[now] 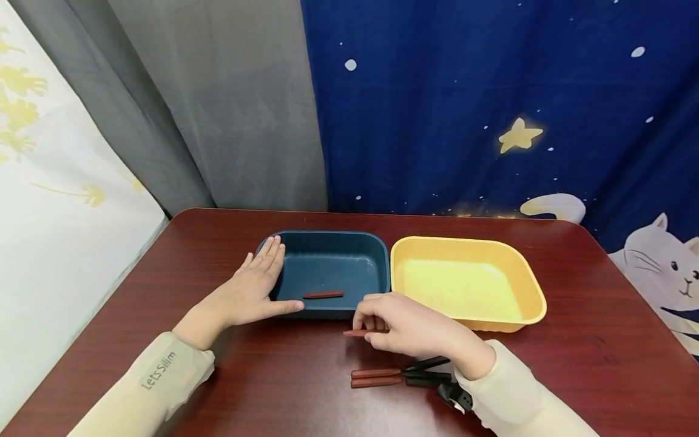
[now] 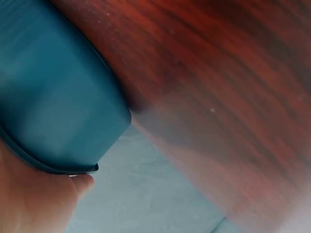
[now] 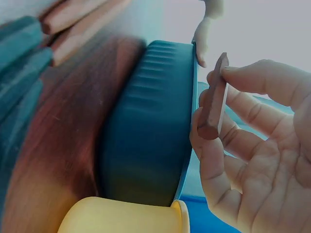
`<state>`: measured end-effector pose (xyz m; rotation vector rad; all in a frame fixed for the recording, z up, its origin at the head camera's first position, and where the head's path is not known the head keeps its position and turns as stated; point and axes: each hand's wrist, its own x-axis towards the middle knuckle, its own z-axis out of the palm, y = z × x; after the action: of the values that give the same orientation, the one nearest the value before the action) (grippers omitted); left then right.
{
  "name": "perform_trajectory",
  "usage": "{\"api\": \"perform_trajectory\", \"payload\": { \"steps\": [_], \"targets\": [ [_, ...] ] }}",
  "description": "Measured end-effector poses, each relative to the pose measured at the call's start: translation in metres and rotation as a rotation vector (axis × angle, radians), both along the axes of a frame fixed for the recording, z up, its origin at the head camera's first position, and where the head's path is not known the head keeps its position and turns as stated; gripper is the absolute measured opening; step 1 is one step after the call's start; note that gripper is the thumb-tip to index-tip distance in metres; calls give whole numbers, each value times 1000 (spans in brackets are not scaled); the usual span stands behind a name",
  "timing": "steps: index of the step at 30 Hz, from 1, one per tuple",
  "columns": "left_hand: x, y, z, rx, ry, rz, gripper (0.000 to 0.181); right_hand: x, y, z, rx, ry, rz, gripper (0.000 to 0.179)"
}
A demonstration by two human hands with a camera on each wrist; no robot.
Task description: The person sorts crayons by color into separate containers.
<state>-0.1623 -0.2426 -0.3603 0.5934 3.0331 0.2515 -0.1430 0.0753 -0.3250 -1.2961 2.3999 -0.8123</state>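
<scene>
My right hand [image 1: 404, 325] pinches a brown crayon [image 3: 214, 99] with a pointed tip between thumb and fingers, just in front of the dark blue tray's near rim. Inside the dark blue tray [image 1: 333, 267] lies another brown crayon [image 1: 323, 295]. My left hand [image 1: 253, 285] rests on the tray's left end, fingers straight along the left rim and thumb along the front rim. In the left wrist view, part of that hand shows at the outside of the tray [image 2: 63, 97]. Below my right hand, two brown crayons [image 1: 375, 378] lie side by side on the table.
Several black crayons [image 1: 428, 377] lie partly under my right wrist, touching the brown ones. A yellow tray [image 1: 469, 241] stands right against the blue tray's right side. Both trays sit near the back of the reddish-brown table [image 1: 284, 388], before grey and blue curtains [image 1: 437, 109].
</scene>
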Motion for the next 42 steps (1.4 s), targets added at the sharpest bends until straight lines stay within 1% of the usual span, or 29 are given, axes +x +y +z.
{"api": "perform_trajectory", "payload": {
  "steps": [6, 14, 21, 25, 28, 30, 37, 42],
  "targets": [
    [0, 0, 1, -1, -9, 4, 120, -6, -5, 1, -39, 6, -4, 15],
    [0, 0, -1, 7, 7, 1, 120, -12, -14, 5, -71, -25, -41, 14],
    [1, 1, -1, 15, 16, -6, 118, -14, -22, 8, -81, -6, -64, 16],
    [0, 0, -1, 15, 15, -2, 120, -17, -28, 8, -82, 36, -88, 15],
    [-1, -1, -1, 16, 9, 3, 121, -21, -33, 7, -86, 68, -112, 13],
    [-1, 0, -1, 18, 8, 4, 122, -24, -36, 5, -91, 74, -129, 12],
    [-1, 1, 0, 18, 12, -1, 121, -35, -43, 0, -105, 42, -183, 13],
    [2, -1, 4, 22, 13, 9, 123, -43, -50, -5, -118, 30, -191, 13]
  ]
}}
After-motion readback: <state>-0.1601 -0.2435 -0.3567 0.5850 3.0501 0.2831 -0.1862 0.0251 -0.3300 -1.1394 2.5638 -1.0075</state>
